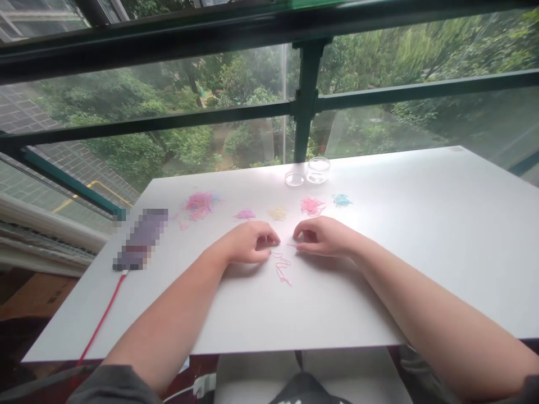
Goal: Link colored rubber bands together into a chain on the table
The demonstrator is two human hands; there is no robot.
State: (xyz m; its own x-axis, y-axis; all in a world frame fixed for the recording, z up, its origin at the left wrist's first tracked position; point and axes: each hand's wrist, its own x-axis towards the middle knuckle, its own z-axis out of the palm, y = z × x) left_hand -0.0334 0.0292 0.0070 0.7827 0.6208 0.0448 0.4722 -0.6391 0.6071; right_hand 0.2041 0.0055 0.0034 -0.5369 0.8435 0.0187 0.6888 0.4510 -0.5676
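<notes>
Thin pink rubber bands (283, 269) lie in a loose line on the white table (337, 314), just below and between my hands. My left hand (252, 242) rests to their left, its fingers curled and the index tip apart from the thumb, with nothing visible between them. My right hand (323, 237) is on the other side, fingers bent, with a thin pink band (291, 244) at its thumb and fingertips. Beyond the hands are sorted little piles: purple bands (245, 214), yellow bands (278, 213), pink bands (312, 205) and blue bands (342, 200).
A larger mixed pile of bands (199, 205) lies at the back left. Near the far edge stand a clear round jar (318, 170) and a shallow clear lid (294, 179). A pixelated phone (143, 238) with a red cable (103, 317) lies at the left. Windows border the table.
</notes>
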